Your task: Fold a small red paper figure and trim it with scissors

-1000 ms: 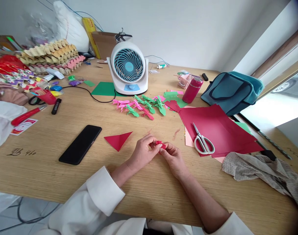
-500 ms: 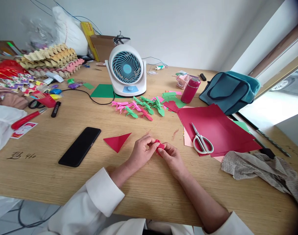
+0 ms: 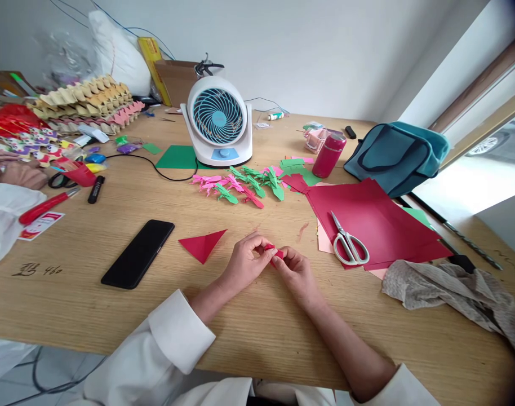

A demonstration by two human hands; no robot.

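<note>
Between my two hands is a small folded piece of red paper, mostly covered by my fingers. My left hand pinches its left side with thumb and forefinger. On the other side, my right hand grips it, the thumb pressed on the front. A red paper triangle lies flat on the table to the left of my hands. Beyond them sits a cluster of folded paper figures in green, pink and red. White-handled scissors rest on a stack of red paper sheets at the right.
A black phone lies to the left. At the back stands a white fan, with a red bottle and a teal bag to its right. A grey cloth is at the right; egg trays are stacked far left.
My fingers have shifted slightly around the folded red paper, and a little less of it shows. Both hands stay in the same place; the other things have not moved.
</note>
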